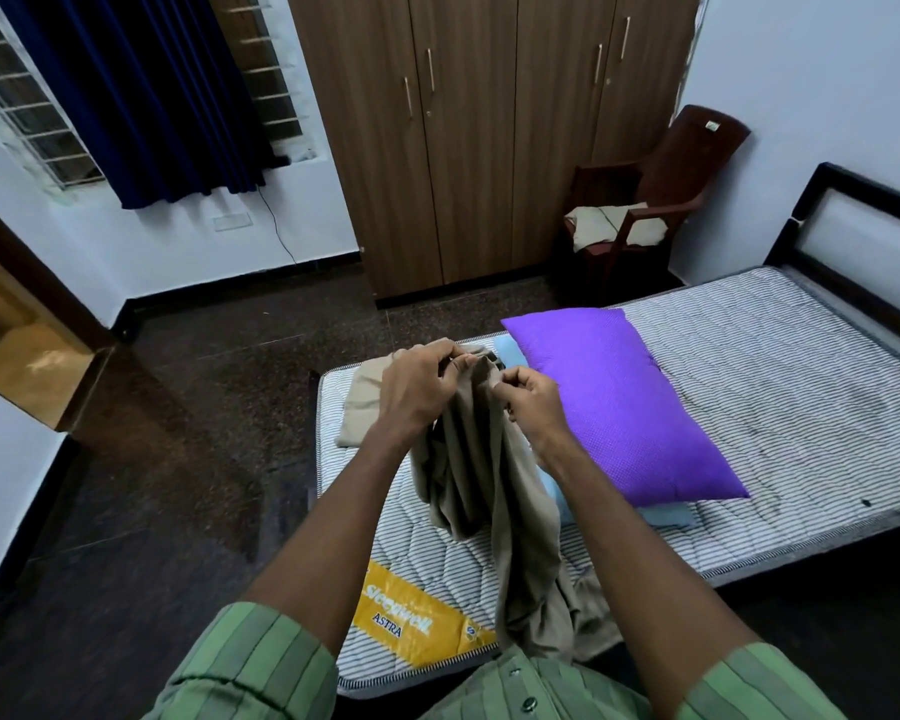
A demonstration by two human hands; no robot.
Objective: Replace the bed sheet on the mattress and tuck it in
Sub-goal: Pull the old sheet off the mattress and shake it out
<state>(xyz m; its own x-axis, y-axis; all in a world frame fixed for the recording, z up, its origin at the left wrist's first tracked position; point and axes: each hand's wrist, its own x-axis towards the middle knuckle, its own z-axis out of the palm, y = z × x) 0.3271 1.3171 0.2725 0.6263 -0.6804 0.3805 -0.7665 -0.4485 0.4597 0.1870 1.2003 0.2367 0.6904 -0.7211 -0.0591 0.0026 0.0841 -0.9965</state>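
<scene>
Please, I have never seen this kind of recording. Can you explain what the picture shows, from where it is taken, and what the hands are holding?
There is no machine, only a person working with bare hands. The single picture comes from a camera worn on the head, looking forward and down. The left hand and right hand each pinch the top of a bunched khaki cloth sheet and lift it. It hangs down onto the bare striped quilted mattress. On the mattress also lie a purple pillow, a light blue folded cloth under it, and a folded beige cloth behind the left hand.
</scene>
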